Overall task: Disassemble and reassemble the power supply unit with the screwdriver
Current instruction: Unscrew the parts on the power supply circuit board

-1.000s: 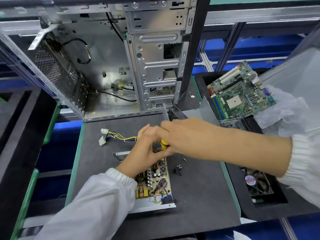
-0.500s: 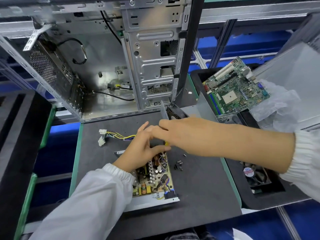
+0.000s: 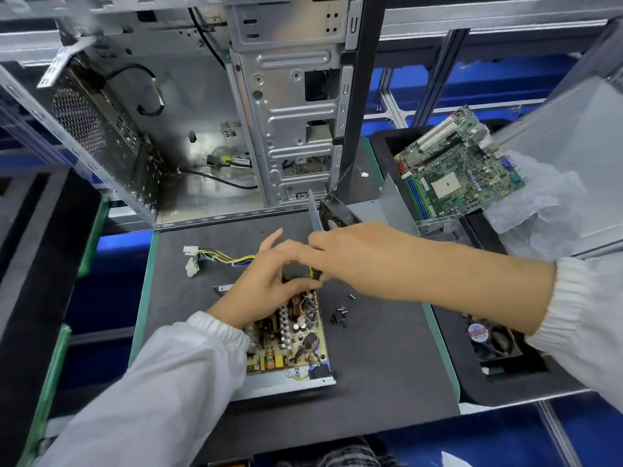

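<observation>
The opened power supply unit (image 3: 290, 342) lies on the black mat (image 3: 371, 358), its circuit board bare in a metal tray. Its yellow and black cable bundle (image 3: 222, 257) with white plugs runs to the left. My right hand (image 3: 350, 254) grips the yellow-handled screwdriver (image 3: 315, 274), mostly hidden, over the board's far end. My left hand (image 3: 266, 281) rests at the same spot, thumb and fingers curled near the screwdriver shaft. Several loose black screws (image 3: 340, 315) lie right of the unit. The unit's metal cover with its fan (image 3: 337, 217) stands behind my hands.
An open computer case (image 3: 209, 129) stands behind the mat. A motherboard (image 3: 458, 173) leans in a black tray on the right, beside clear plastic wrap (image 3: 539, 203). A fan (image 3: 488, 338) lies in a tray recess at the right. Black foam trays (image 3: 40, 264) sit on the left.
The camera shifted slightly, so the scene sits a little lower and left. Both hands stay together over the board's far end; the yellow handle shows less than before.
</observation>
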The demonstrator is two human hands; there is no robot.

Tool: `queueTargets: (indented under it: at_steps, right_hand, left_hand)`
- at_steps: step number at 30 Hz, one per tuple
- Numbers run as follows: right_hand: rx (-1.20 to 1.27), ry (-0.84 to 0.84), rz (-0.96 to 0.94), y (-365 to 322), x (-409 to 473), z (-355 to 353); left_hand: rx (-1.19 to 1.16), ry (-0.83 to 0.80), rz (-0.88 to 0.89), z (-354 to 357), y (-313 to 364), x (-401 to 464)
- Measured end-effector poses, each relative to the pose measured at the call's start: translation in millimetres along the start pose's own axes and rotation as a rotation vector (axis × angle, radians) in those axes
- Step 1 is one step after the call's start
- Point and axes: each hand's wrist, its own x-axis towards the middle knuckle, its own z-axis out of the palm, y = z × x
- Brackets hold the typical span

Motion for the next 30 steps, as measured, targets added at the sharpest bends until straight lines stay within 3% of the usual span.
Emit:
queueTargets:
  at_steps: [4, 6, 8, 10, 13, 18, 22, 30]
  right_hand:
    - [-0.250, 0.087, 0.054, -7.3, -0.9, 13.2]
    - [-0.268, 0.089, 0.156, -6.6, 3.9, 16.3]
    - [-0.268, 0.202, 0.268, 3.0, 4.9, 15.9]
    - [-0.188, 0.100, 0.257, 12.3, 5.0, 17.0]
    - [-0.034, -0.235, 0.147, 9.6, 1.7, 38.2]
    - [0.128, -0.244, 0.263, 18.6, -40.9, 49.1]
    - [0.480, -0.249, 0.404, 23.2, -72.9, 70.0]
    - [0.796, 0.133, 0.590, -30.5, -32.6, 147.2]
  left_hand:
    - [-0.015, -0.081, -0.037, 0.2, 2.7, -7.1]
    - [0.125, -0.078, -0.042, -1.0, -0.5, -10.5]
    - [0.352, -0.098, -0.025, -4.3, -4.0, -12.5]
    - [0.603, -0.102, 0.004, -3.5, -7.0, -16.3]
    - [0.808, -0.013, 0.058, 1.0, -12.2, -23.6]
    - [0.726, 0.100, 0.112, 3.0, -21.5, -27.4]
    - [0.693, 0.164, 0.132, 3.1, -27.1, -23.2]
    - [0.683, 0.193, 0.150, -22.2, -52.4, 9.6]
